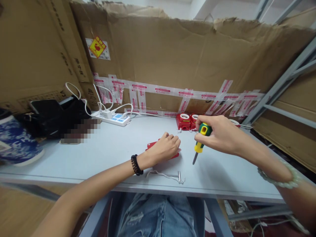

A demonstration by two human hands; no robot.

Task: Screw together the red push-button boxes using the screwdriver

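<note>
My right hand (217, 135) is wrapped round a screwdriver (198, 147) with a yellow and green handle. Its metal tip points down and hangs above the table, to the right of my left hand. My left hand (165, 148) is curled over a flat red part (175, 156), gripping it against the tabletop and hiding most of it. Just in front of that hand lies a T-shaped metal rod (179, 176) with a white string (161, 174) alongside.
Red boxes (183, 126) with white rings stand at the back, partly behind my right hand. A white power strip (116, 119) with plugged-in cables, black bags (49, 115) and a blue-white container (18, 141) occupy the left. Cardboard (158, 56) walls the back; a metal frame (276, 87) rises right.
</note>
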